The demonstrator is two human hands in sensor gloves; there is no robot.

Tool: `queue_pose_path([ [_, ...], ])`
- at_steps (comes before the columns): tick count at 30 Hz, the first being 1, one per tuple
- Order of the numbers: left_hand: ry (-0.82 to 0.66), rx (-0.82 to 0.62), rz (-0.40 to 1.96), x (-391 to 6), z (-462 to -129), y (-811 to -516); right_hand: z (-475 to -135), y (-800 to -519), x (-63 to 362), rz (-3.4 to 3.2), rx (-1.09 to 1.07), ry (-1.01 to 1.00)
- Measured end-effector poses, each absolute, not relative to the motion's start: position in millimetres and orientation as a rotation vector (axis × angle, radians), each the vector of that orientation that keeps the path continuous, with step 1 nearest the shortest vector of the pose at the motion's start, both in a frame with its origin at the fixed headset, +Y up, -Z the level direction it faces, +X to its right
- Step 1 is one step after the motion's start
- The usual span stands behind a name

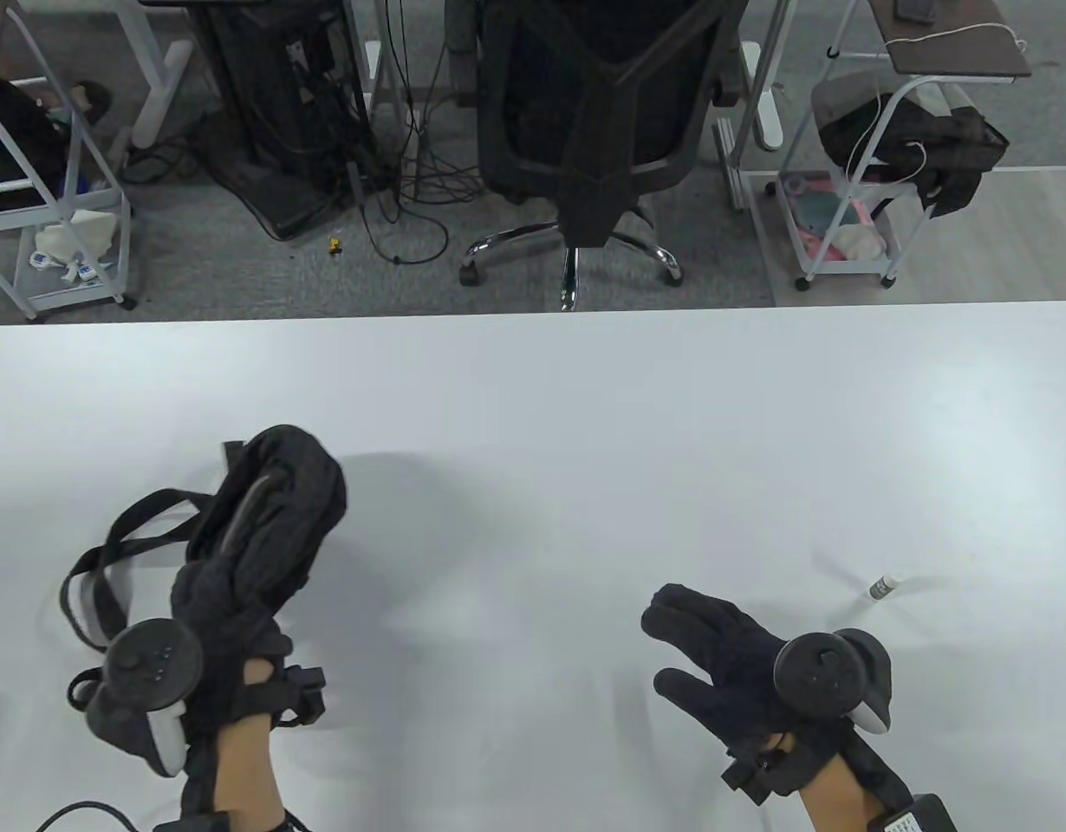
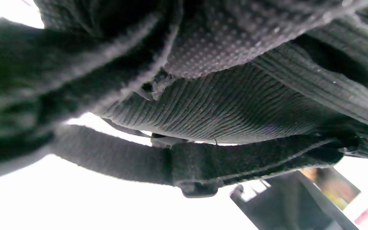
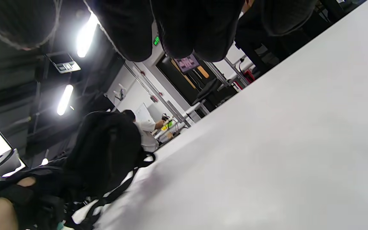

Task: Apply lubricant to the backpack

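- My left hand (image 1: 230, 607) grips the small black ribbed-fabric backpack (image 1: 277, 498) by its lower end, fingers clamped on it, on the left of the white table (image 1: 533, 416).
- I should keep it steady with the zipper facing up.
- My right hand (image 1: 724, 650) hovers with fingers apart, holding nothing.
- The little white lubricant tube (image 1: 882, 587) lies just to its right; I should pick it up next.

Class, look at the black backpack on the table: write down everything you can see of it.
The backpack is small and black, of ribbed, corduroy-like fabric, with loose webbing straps trailing to its left. It stands bunched on the white table, near the left side. The left hand grips its lower end. The right hand is apart from it, empty.
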State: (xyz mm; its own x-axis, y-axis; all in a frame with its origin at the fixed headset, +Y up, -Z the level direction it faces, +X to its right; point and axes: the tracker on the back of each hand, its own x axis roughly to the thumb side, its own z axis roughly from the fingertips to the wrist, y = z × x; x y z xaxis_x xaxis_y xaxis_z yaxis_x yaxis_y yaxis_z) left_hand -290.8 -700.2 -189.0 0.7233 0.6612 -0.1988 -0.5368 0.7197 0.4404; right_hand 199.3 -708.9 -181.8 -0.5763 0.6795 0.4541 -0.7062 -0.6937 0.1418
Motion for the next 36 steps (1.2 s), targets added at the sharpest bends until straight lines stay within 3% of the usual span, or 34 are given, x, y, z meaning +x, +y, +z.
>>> queue_pose_path([
  [5,-0.023,0.212,0.54,-171,-200,-712,-179,-705,202,2.26,0.62,-0.098],
  [9,-0.351,0.06,0.344,-108,-204,-736,-182,-707,203,2.261,0.606,-0.084],
  [12,-0.42,-0.033,0.219,-89,-205,-750,-184,-708,204,2.265,0.597,-0.07],
  [14,-0.468,-0.154,0.136,-85,-204,-761,-184,-709,203,2.264,0.593,-0.061],
  [17,-0.49,-0.187,0.11,-85,-201,-763,-185,-710,203,2.267,0.589,-0.051],
  [23,-0.548,-0.396,0.045,-81,-194,-776,-185,-712,202,2.279,0.573,-0.039],
  [30,-0.531,-0.296,0.275,-98,-199,-761,-188,-708,215,2.283,0.509,-0.077],
  [36,-0.511,-0.074,0.552,-130,-199,-728,-185,-681,267,2.222,0.345,-0.246],
])
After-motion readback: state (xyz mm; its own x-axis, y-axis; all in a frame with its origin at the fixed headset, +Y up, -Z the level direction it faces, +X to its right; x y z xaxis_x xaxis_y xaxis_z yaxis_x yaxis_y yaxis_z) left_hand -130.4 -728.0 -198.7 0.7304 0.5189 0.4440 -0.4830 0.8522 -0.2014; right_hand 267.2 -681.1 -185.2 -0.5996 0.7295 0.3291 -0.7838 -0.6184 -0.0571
